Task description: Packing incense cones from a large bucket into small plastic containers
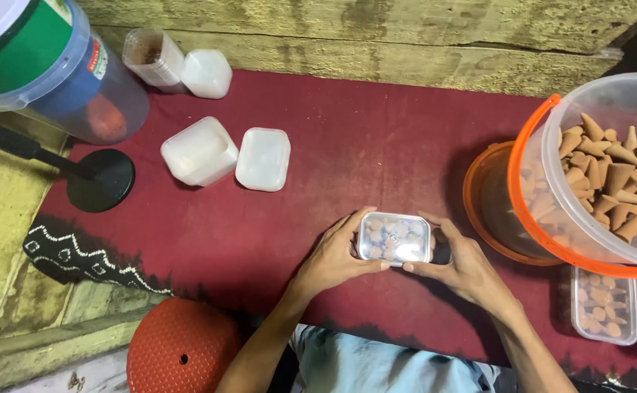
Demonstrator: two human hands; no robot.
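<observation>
Holding: both hands clasp a small lidded clear box (394, 237) of pale cones, low at the centre of the maroon cloth (376, 138).
Left hand (336, 256): fingers curled round the box's left end, thumb on its near edge.
Right hand (458, 266): fingers wrapped over the right end, thumb pressed at the near corner.
Open room: bare cloth lies ahead of the box, up to the wooden ledge (376, 51).
Right side: an orange-rimmed tub of brown cones (609, 182) crowds close; a filled box (603, 306) sits beneath it.
Left side: an empty white box (198, 151) and a lid (263, 159) lie well apart.
Near edge: a red stool (180, 349) sits below the cloth's patterned border.
</observation>
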